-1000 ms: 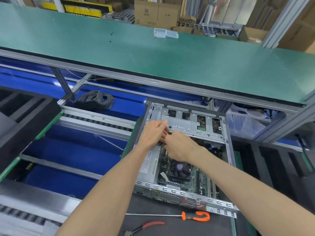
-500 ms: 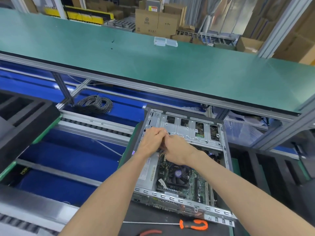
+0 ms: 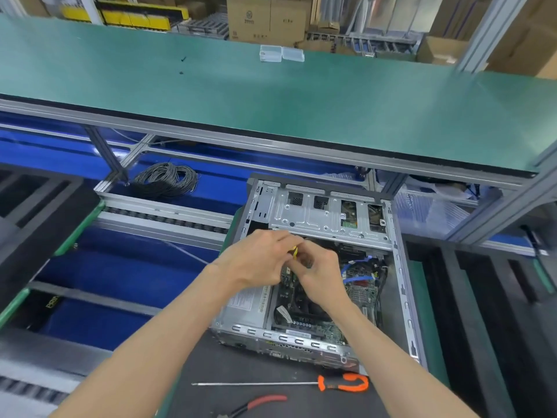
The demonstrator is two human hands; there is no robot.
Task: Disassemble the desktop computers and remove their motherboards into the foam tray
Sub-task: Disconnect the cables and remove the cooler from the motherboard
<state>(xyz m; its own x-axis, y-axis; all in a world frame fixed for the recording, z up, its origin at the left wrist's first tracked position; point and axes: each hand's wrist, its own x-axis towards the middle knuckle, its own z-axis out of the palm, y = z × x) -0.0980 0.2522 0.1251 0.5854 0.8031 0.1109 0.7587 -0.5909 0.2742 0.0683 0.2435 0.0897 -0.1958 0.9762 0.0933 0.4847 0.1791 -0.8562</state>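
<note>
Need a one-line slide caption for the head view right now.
Both hands work a small yellow-and-black part inside the open desktop case, above its motherboard; screwdriver and pliers lie unused.

A long-shafted screwdriver (image 3: pixel 331 383) with an orange handle lies at the bottom centre, red-handled pliers (image 3: pixel 256 403) just below it. A coil of grey cable (image 3: pixel 165 180) sits centre left. Cardboard boxes (image 3: pixel 266 18) stand along the top edge.

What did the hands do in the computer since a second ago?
Both hands slid back from the metal drive cage toward the person, and now sit over the motherboard. The left hand and right hand pinch something small with a yellow bit showing; what it is can't be told. The case, screwdriver and pliers stayed put.
</note>
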